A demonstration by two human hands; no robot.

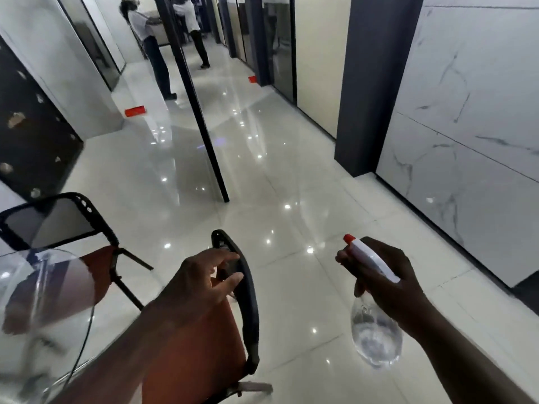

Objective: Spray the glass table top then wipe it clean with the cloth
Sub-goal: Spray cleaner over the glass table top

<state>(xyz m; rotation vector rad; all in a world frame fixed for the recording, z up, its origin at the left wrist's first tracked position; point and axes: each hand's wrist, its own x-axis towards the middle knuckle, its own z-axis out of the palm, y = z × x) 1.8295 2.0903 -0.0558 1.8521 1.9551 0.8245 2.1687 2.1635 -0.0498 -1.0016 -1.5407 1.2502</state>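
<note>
Glossy tiled floor in a corridor, with a round glass table top at the near left.
Right hand curls its fingers round the neck of a clear, rounded spray bottle with a white head and red nozzle, well apart from the table. Left hand reaches, fingers spread and half bent, at the curved black back of an orange chair; whether they touch cannot be told. Beyond stand a second mesh chair, a veined marble wall and two people.

glass table far left | chair centre | spray bottle right
</note>
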